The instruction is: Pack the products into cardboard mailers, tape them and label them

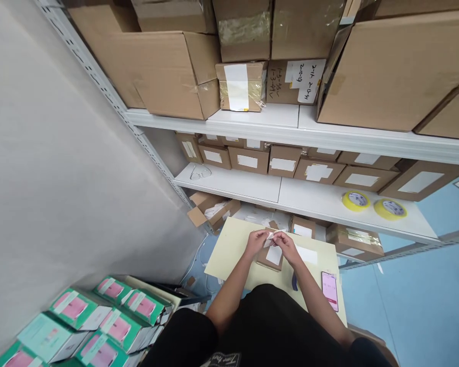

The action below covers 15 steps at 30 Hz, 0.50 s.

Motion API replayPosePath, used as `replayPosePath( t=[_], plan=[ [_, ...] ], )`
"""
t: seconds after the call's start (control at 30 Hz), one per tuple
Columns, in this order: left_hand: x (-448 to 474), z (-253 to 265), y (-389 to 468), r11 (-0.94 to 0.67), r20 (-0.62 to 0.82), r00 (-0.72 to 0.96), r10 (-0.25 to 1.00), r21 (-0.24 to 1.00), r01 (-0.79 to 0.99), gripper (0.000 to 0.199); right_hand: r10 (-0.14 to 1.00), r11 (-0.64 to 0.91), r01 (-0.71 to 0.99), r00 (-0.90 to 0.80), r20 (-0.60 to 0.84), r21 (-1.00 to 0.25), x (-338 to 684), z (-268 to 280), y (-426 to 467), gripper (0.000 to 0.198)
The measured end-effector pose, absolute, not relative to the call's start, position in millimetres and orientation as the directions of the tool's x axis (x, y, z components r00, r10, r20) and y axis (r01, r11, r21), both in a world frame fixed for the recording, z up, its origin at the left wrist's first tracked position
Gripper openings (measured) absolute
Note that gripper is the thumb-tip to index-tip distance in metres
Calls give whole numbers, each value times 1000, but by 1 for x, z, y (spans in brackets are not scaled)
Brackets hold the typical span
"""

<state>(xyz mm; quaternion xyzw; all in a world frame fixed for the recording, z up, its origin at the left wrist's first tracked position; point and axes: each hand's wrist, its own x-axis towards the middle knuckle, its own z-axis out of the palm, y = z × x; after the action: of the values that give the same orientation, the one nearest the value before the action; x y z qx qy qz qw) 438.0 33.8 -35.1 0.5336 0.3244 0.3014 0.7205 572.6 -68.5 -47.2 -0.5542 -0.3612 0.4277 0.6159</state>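
Observation:
Both my hands meet above a small flat cardboard box (265, 260) on the pale yellow table (229, 250). Pinched between the fingertips of my left hand (256, 241) and my right hand (286, 244) is a small white piece of paper (269, 238), perhaps a label; its details are too small to read. A white label (274, 254) lies on the box top. Beside my right wrist a white sheet (307, 255) rests on the table. A dark blue curved object (295, 281) is partly hidden by my right forearm.
A phone (329, 290) with a lit pink screen lies at the table's right. Two yellow tape rolls (355, 201) and glasses (201, 172) sit on the middle shelf (248, 186), before labelled boxes. An open carton (214, 209) stands below. Green-and-pink boxes (71, 308) are stacked at lower left.

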Motion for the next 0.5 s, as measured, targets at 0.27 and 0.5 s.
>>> replayPosePath(
  t=[0.27, 0.5],
  plan=[
    [440, -42, 14, 398, -242, 603, 760, 907, -137, 69, 889, -16, -213, 443, -111, -977, 570, -57, -87, 40],
    [440, -59, -9, 246, -181, 558, 809, 968, -42, 40, 846, -83, -262, 491, -207, -961, 565, -69, -92, 36]
  ],
)
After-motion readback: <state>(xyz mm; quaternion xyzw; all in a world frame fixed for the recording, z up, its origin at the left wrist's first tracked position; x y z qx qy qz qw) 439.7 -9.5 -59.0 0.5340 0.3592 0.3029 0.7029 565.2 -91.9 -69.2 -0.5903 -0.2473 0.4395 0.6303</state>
